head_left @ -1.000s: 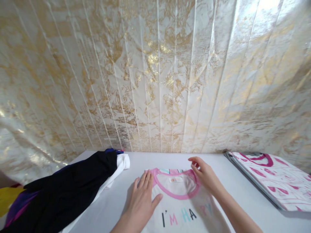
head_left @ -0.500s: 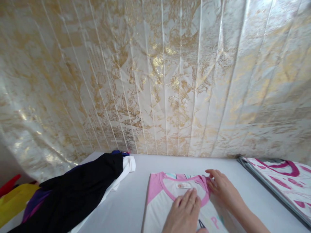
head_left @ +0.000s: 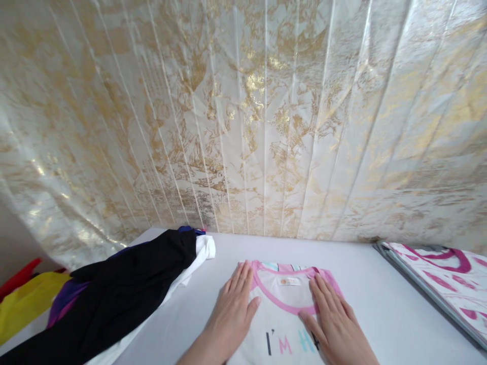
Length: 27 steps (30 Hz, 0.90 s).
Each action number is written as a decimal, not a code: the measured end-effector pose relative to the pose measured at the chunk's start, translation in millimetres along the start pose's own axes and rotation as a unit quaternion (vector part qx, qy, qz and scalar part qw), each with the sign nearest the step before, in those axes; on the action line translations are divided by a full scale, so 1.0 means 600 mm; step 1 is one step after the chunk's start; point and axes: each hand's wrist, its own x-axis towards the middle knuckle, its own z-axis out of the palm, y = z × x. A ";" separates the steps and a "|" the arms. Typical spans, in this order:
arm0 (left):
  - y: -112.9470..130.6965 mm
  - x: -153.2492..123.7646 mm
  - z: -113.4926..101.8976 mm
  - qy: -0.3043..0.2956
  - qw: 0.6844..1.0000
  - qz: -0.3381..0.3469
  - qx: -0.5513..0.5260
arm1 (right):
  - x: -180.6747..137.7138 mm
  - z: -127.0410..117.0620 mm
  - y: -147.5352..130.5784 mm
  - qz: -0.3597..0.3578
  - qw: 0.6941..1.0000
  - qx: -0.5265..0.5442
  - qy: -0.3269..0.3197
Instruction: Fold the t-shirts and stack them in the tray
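A white shirt with pink shoulders and a pink neckband (head_left: 281,304) lies folded face up in front of me, with coloured lettering on its chest and a small label inside the collar. My left hand (head_left: 236,304) rests flat on its left shoulder, fingers stretched out and thumb apart. On the right side of the collar lies my right hand (head_left: 335,317), palm down with fingers extended, covering part of the lettering. Neither hand grips the cloth. The lower part of the shirt runs out of view.
At the left is a heap of loose clothes: a black garment (head_left: 140,284), a white one (head_left: 205,248) and a yellow one (head_left: 34,299). A stack of folded shirts (head_left: 445,284) lies at the right. Behind the white table (head_left: 243,243) hangs a gold-patterned curtain (head_left: 243,126).
My left hand has moved from the collar's middle to the left shoulder. My right hand has come down from the right shoulder edge onto the collar's right side. The view has shifted slightly.
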 end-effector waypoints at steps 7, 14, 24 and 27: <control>-0.009 -0.059 -0.052 0.073 0.986 -0.151 -0.026 | 0.002 -0.006 -0.003 0.000 1.000 -0.004 0.005; 0.032 -0.104 -0.070 0.006 0.991 -0.137 -0.003 | 0.003 -0.010 -0.007 0.003 1.000 -0.017 -0.008; 0.041 -0.096 -0.079 -0.054 0.985 -0.161 -0.021 | 0.009 -0.021 -0.013 0.055 0.996 0.001 -0.077; 0.047 -0.101 -0.080 -0.041 0.988 -0.148 0.001 | 0.008 -0.020 -0.014 0.054 0.995 0.004 -0.079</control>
